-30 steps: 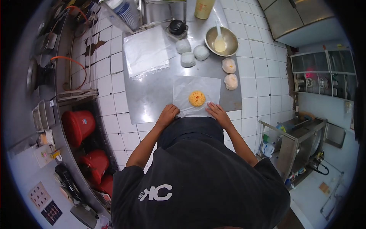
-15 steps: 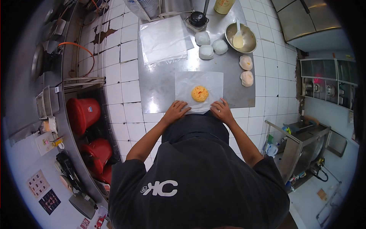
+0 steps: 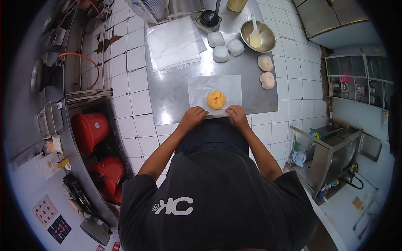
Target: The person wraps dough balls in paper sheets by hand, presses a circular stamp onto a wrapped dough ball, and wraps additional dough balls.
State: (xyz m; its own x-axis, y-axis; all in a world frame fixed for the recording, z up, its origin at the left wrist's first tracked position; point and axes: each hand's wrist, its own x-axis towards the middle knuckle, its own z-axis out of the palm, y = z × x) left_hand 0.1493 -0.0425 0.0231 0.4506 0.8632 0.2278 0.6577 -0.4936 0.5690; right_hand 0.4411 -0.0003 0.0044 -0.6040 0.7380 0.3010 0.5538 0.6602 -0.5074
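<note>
A square translucent wrapping sheet (image 3: 233, 85) lies at the near edge of the steel table. On it rests a round orange mound of what looks like rice (image 3: 216, 100), with red bits on top. My left hand (image 3: 194, 118) is closed on the near left corner of the sheet. At the near right corner, my right hand (image 3: 237, 116) pinches the sheet between curled fingers. Neither hand touches the mound. Beyond sit several white wrapped bundles (image 3: 220, 54), and two paler, orange-tinted bundles (image 3: 267, 80) are at the right edge.
A stack of wrapping sheets (image 3: 173, 44) lies at the table's back left. A metal bowl (image 3: 268, 39) with a white rice paddle (image 3: 255, 38) stands at the back right. Near the back are a black round-topped tool (image 3: 209, 18) and a tin (image 3: 237, 4). Red tubs (image 3: 88, 131) stand left.
My right fingers, spread before, have curled in on the sheet's near right corner. Both hands now grip its near edge. The whole view has shifted slightly.
</note>
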